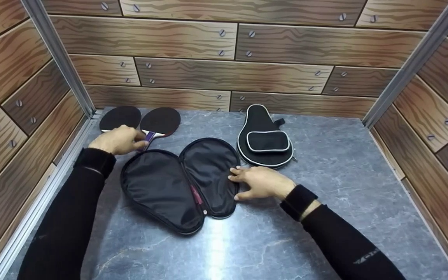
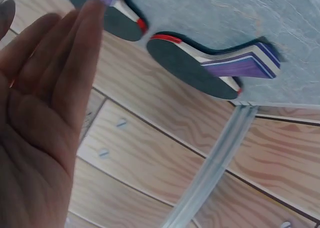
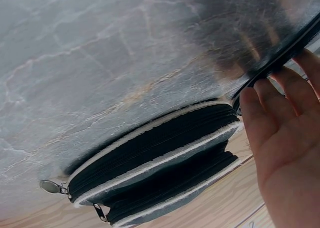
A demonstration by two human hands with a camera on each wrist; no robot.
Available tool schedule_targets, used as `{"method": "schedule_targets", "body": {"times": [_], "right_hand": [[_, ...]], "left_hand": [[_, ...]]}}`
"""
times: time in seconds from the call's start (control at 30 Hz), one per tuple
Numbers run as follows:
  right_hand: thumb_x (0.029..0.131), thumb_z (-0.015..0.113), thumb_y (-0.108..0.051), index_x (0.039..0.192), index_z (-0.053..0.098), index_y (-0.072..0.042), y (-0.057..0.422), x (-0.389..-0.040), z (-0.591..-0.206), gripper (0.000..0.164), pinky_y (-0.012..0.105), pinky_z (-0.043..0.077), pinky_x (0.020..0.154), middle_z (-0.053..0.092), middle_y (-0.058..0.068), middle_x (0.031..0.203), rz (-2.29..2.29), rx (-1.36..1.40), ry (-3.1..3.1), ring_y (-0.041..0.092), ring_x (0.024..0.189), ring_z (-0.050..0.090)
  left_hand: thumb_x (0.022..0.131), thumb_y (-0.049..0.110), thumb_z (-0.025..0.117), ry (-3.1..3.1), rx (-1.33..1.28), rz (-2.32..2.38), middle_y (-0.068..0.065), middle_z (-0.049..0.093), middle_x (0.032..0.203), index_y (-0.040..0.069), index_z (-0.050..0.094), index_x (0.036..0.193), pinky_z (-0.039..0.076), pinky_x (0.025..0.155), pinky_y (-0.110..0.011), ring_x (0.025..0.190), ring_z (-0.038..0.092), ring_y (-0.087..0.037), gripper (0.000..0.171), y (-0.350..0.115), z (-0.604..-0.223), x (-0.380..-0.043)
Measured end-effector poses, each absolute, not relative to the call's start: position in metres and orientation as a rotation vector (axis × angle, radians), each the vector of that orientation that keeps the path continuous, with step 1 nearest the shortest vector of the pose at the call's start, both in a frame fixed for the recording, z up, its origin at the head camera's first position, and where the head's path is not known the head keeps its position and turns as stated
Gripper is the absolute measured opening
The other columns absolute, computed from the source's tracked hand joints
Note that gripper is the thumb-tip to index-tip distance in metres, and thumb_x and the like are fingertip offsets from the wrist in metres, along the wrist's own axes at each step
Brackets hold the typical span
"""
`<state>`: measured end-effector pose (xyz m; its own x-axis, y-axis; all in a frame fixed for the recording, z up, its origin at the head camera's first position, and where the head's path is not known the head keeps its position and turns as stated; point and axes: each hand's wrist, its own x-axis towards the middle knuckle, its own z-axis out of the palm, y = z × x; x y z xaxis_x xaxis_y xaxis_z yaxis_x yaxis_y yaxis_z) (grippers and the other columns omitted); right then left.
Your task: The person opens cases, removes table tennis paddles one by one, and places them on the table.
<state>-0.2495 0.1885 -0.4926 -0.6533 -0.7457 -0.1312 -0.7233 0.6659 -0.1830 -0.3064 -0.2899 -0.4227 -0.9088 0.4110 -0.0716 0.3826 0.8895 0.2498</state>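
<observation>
Two dark-faced table tennis paddles lie at the back left, the left paddle (image 1: 119,116) beside the right paddle (image 1: 162,119). My left hand (image 1: 117,140) is over the left one's handle end, fingertips beside the right paddle's purple handle (image 1: 149,137). Its fingers look nearly straight in the left wrist view, where the left paddle's striped handle (image 2: 240,65) shows whole. An unzipped black paddle case (image 1: 158,182) lies spread flat in the middle. On its right half rest the fingers of my right hand (image 1: 263,182), the thumb at the edge.
A second black paddle case (image 1: 261,118), with white piping and a front pocket (image 1: 268,141), lies zipped behind my right hand. Its zipper pull (image 3: 50,187) shows in the right wrist view. Wood-patterned walls (image 1: 185,72) enclose the grey marbled surface (image 1: 336,171).
</observation>
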Motion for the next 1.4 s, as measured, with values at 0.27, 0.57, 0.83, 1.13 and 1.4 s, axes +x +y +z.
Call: {"method": "schedule_targets", "body": {"times": [0.27, 0.57, 0.83, 1.13, 1.4], "right_hand": [[0.104, 0.082, -0.051, 0.163, 0.070, -0.011, 0.189, -0.250, -0.493, 0.072, 0.054, 0.049, 0.138, 0.058, 0.013, 0.179, -0.159, -1.184, 2.682, 0.034, 0.169, 0.056], [0.104, 0.082, -0.051, 0.163, 0.070, -0.011, 0.189, -0.250, -0.493, 0.072, 0.054, 0.049, 0.138, 0.058, 0.013, 0.180, -0.159, -1.188, 2.676, 0.035, 0.170, 0.055], [0.104, 0.082, -0.051, 0.163, 0.071, -0.011, 0.188, -0.249, -0.492, 0.072, 0.054, 0.049, 0.138, 0.058, 0.013, 0.179, -0.164, -1.184, 2.680, 0.035, 0.170, 0.055], [0.104, 0.083, -0.051, 0.162, 0.071, -0.010, 0.188, -0.249, -0.492, 0.072, 0.055, 0.048, 0.138, 0.059, 0.013, 0.179, -0.181, -1.183, 2.680, 0.035, 0.170, 0.055], [0.104, 0.082, -0.051, 0.162, 0.071, -0.009, 0.188, -0.249, -0.492, 0.072, 0.055, 0.048, 0.139, 0.058, 0.014, 0.179, -0.189, -1.186, 2.676, 0.036, 0.170, 0.055]], "left_hand": [[0.116, 0.041, 0.070, 2.889, 0.596, 0.338, 0.004, 0.070, 0.084, 0.012, 0.087, 0.101, 0.056, 0.075, -0.043, 0.080, 0.066, -0.018, 0.037, -0.278, -0.419, -0.296], [0.117, 0.038, 0.069, 2.897, 0.640, 0.369, 0.003, 0.073, 0.084, 0.010, 0.088, 0.104, 0.059, 0.074, -0.043, 0.079, 0.067, -0.017, 0.037, -0.271, -0.412, -0.292], [0.121, 0.038, 0.063, 2.925, 0.717, 0.448, 0.001, 0.072, 0.085, 0.010, 0.085, 0.102, 0.059, 0.079, -0.043, 0.079, 0.068, -0.017, 0.040, -0.268, -0.405, -0.290], [0.125, 0.047, 0.053, 2.948, 0.719, 0.573, -0.001, 0.077, 0.095, 0.014, 0.086, 0.111, 0.061, 0.092, -0.049, 0.090, 0.072, -0.021, 0.049, -0.256, -0.396, -0.286], [0.126, 0.052, 0.043, 2.918, 0.702, 0.735, -0.010, 0.087, 0.125, 0.011, 0.087, 0.133, 0.062, 0.116, -0.060, 0.120, 0.082, -0.032, 0.060, -0.250, -0.393, -0.284]]}}
